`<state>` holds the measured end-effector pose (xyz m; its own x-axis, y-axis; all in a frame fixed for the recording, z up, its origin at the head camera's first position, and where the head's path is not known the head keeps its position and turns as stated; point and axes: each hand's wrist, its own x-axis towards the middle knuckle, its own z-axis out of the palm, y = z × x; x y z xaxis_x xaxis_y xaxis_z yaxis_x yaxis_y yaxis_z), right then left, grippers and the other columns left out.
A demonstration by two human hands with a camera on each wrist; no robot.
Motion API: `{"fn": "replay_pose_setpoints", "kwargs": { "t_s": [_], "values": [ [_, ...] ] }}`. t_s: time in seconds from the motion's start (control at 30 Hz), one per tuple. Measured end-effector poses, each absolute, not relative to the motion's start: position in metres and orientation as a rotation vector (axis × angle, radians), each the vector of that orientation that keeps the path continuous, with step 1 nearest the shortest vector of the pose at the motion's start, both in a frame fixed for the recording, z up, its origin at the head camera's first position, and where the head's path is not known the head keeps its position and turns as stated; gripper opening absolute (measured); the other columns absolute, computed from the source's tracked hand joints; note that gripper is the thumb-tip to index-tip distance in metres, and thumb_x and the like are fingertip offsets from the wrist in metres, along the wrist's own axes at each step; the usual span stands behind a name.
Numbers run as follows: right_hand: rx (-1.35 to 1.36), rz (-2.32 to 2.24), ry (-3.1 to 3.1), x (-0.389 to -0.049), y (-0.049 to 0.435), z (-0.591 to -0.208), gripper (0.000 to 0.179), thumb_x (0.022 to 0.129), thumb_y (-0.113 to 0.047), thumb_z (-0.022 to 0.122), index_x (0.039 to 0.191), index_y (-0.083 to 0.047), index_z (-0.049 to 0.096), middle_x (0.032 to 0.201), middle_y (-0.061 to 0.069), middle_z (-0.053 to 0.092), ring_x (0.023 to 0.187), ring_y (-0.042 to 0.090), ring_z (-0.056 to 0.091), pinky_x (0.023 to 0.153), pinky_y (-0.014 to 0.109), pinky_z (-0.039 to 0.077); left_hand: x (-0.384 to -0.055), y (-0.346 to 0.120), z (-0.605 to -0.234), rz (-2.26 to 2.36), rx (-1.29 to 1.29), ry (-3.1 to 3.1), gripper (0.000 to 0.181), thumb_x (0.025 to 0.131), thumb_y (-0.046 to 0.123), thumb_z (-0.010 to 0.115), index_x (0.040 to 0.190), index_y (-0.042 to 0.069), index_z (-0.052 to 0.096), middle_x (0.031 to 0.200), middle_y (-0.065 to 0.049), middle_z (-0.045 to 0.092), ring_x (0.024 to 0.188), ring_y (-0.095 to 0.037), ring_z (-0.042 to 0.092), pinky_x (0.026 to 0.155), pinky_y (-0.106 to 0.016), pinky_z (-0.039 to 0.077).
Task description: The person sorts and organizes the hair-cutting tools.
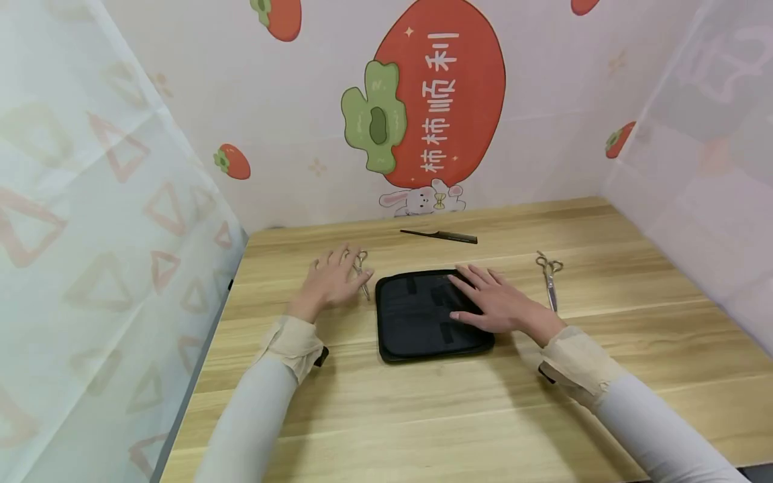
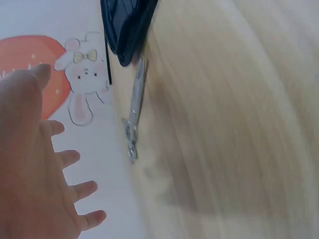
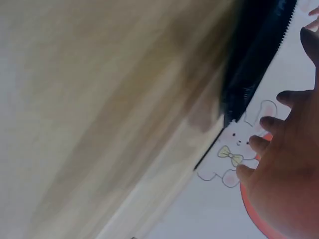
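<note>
A black zippered case (image 1: pixel 417 322) lies flat and closed on the wooden table, its zip teeth showing along the edge in the right wrist view. My right hand (image 1: pixel 498 305) is over the case's right part, fingers spread and straight, holding nothing. To the left of the case is a pair of silver scissors (image 1: pixel 365 285). My left hand (image 1: pixel 332 278) hovers beside and partly over these scissors, fingers spread, and covers part of their handles in the head view. In the left wrist view the scissors (image 2: pixel 135 102) lie apart from the left fingers (image 2: pixel 82 190).
Behind the case lies a black tail comb (image 1: pixel 453 236). A second pair of scissors (image 1: pixel 550 282) lies on the right, its blade end partly hidden by the right wrist. Printed cloth walls (image 1: pixel 302 121) enclose the table (image 1: pixel 392 422) at the back and sides.
</note>
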<state>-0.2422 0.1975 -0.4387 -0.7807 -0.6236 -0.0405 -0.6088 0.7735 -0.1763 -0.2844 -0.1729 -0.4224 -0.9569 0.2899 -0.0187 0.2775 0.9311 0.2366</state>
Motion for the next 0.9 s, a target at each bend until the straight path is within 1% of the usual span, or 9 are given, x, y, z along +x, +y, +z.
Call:
{"fn": "replay_pose_setpoints", "kwargs": {
  "t_s": [0.07,0.2,0.37,0.5,0.6,0.67,0.77,0.8,0.9],
  "values": [
    [-1.013,-0.237,2.844,-0.242,0.199,-0.441,0.084,0.1,-0.064,0.049,0.164,-0.015,0.026,0.171,0.013,0.014,0.156,0.039,0.014,0.122,0.063,0.013,-0.289,-0.176,-0.422,0.392,0.434,3.018,0.08,0.103,0.065,0.035,0.165,0.017,0.02,0.17,-0.015,0.017,0.15,-0.05,0.02,0.116,-0.073,0.015],
    [-1.023,-0.212,2.806,-0.242,0.201,-0.444,0.086,0.099,-0.066,0.051,0.164,-0.015,0.027,0.17,0.015,0.017,0.156,0.039,0.014,0.121,0.063,0.015,-0.294,-0.179,-0.421,0.463,0.404,2.986,0.082,0.103,0.063,0.04,0.165,0.015,0.018,0.169,-0.016,0.018,0.15,-0.051,0.02,0.116,-0.072,0.015],
    [-1.025,-0.204,2.788,-0.245,0.2,-0.446,0.087,0.097,-0.066,0.053,0.163,-0.015,0.029,0.169,0.017,0.018,0.156,0.039,0.013,0.121,0.064,0.015,-0.296,-0.179,-0.42,0.463,0.358,2.967,0.085,0.102,0.064,0.044,0.165,0.014,0.018,0.167,-0.018,0.023,0.149,-0.052,0.022,0.118,-0.07,0.015],
    [-1.026,-0.185,2.782,-0.246,0.2,-0.447,0.088,0.096,-0.068,0.054,0.163,-0.015,0.031,0.169,0.017,0.018,0.156,0.038,0.016,0.121,0.064,0.014,-0.298,-0.175,-0.42,0.415,0.346,2.976,0.086,0.101,0.06,0.052,0.162,0.007,0.026,0.164,-0.023,0.028,0.147,-0.052,0.026,0.118,-0.067,0.02],
    [-1.01,-0.155,2.766,-0.247,0.201,-0.447,0.09,0.095,-0.071,0.053,0.163,-0.016,0.03,0.169,0.016,0.018,0.155,0.036,0.02,0.122,0.063,0.013,-0.3,-0.17,-0.422,0.384,0.344,2.976,0.085,0.099,0.056,0.059,0.158,0.0,0.033,0.161,-0.027,0.031,0.144,-0.052,0.031,0.117,-0.063,0.027],
    [-0.994,-0.133,2.749,-0.247,0.2,-0.447,0.093,0.094,-0.074,0.052,0.163,-0.017,0.029,0.17,0.016,0.018,0.154,0.036,0.022,0.122,0.063,0.012,-0.3,-0.167,-0.425,0.384,0.322,2.966,0.083,0.097,0.053,0.064,0.154,-0.003,0.038,0.157,-0.029,0.036,0.141,-0.052,0.036,0.115,-0.061,0.033],
    [-0.975,-0.123,2.724,-0.247,0.199,-0.447,0.095,0.093,-0.076,0.05,0.164,-0.017,0.028,0.17,0.015,0.016,0.154,0.036,0.021,0.122,0.064,0.011,-0.3,-0.164,-0.428,0.385,0.266,2.952,0.077,0.095,0.049,0.068,0.146,-0.004,0.046,0.15,-0.029,0.045,0.135,-0.048,0.046,0.109,-0.059,0.042],
    [-0.97,-0.126,2.719,-0.247,0.198,-0.447,0.095,0.093,-0.076,0.05,0.163,-0.016,0.028,0.17,0.016,0.016,0.155,0.037,0.021,0.122,0.064,0.011,-0.3,-0.163,-0.428,0.39,0.251,2.95,0.071,0.095,0.047,0.069,0.141,-0.004,0.051,0.146,-0.028,0.049,0.132,-0.046,0.05,0.105,-0.058,0.045],
    [-0.957,-0.137,2.709,-0.247,0.197,-0.445,0.095,0.093,-0.075,0.051,0.164,-0.015,0.028,0.17,0.016,0.014,0.155,0.037,0.019,0.122,0.064,0.011,-0.3,-0.16,-0.43,0.41,0.218,2.952,0.049,0.094,0.045,0.071,0.116,0.002,0.065,0.127,-0.022,0.062,0.113,-0.039,0.061,0.092,-0.054,0.053]
  ]
}}
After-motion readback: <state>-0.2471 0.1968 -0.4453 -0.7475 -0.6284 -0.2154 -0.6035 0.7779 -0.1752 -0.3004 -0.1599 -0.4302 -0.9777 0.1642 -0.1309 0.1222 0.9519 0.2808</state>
